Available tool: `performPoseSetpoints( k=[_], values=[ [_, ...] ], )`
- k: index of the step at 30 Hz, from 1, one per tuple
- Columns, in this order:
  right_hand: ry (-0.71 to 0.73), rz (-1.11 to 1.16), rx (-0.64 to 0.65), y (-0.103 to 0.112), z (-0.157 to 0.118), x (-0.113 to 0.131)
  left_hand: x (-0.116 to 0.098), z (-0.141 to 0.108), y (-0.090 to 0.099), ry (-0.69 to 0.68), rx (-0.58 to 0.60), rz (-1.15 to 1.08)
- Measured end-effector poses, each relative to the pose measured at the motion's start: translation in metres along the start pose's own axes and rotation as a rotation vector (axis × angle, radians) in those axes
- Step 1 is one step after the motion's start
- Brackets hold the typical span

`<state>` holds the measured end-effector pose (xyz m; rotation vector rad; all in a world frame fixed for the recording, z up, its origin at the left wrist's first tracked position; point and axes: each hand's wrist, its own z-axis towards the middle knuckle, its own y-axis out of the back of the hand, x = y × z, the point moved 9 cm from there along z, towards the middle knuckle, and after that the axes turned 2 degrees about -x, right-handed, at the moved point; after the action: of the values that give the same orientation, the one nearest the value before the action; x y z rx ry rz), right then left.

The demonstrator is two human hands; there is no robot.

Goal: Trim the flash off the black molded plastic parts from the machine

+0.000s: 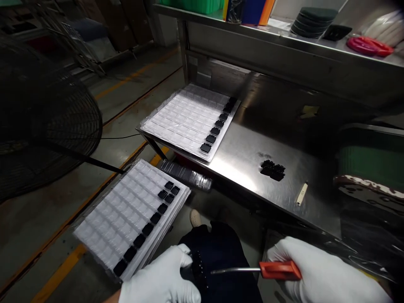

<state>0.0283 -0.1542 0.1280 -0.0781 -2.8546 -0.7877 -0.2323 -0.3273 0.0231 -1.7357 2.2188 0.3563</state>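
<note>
Gloved in white, the left hand point(167, 275) curls its thumb and fingers around a small black part point(198, 269), held low over the person's dark clothing. From the far left, a large fan point(63, 122) stands on the floor side. Next comes the lower tray point(120, 210), clear and pocketed, with black pieces sitting mostly along its right side. Farther back, the upper tray point(179, 120) rests on a metal table point(233, 151), with another row of black pieces down its right edge.

The part in the left hand looks light and stiff, likely hard plastic, and its fine edge detail may chip under pressure. Smooth gloves could let it slip, so a pinch on its plain outer edges, clear of the row of pale dots, should suit it best.

Just right of it is the tip of a red-handled tool point(279, 270); against the dark cloth I cannot tell whether it touches. The right hand point(318, 271), also gloved, is closed around the handle. Beyond, a small black heap point(273, 170) lies on the table, then a pale tag point(302, 194), then a green bin point(372, 155).
</note>
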Motion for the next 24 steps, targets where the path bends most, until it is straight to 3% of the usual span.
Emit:
performPoseSetpoints(
  k=[4,8,14,20,24],
  values=[
    [-0.005,-0.061,0.067,0.019,0.006,0.004,-0.023,-0.001,0.001,0.021,-0.001,0.068],
    [0.000,-0.100,0.136,0.027,0.015,-0.008,-0.060,-0.005,-0.003,-0.026,0.005,0.170],
    [0.125,-0.033,0.071,0.041,0.031,-0.024,-0.118,-0.009,-0.017,-0.200,0.054,0.218],
    [0.142,-0.011,0.026,0.046,0.042,-0.042,-0.140,-0.010,-0.018,-0.122,0.102,0.237],
    [0.128,0.010,0.045,0.051,0.044,-0.045,-0.140,0.002,-0.016,-0.118,0.130,0.226]
  ],
)
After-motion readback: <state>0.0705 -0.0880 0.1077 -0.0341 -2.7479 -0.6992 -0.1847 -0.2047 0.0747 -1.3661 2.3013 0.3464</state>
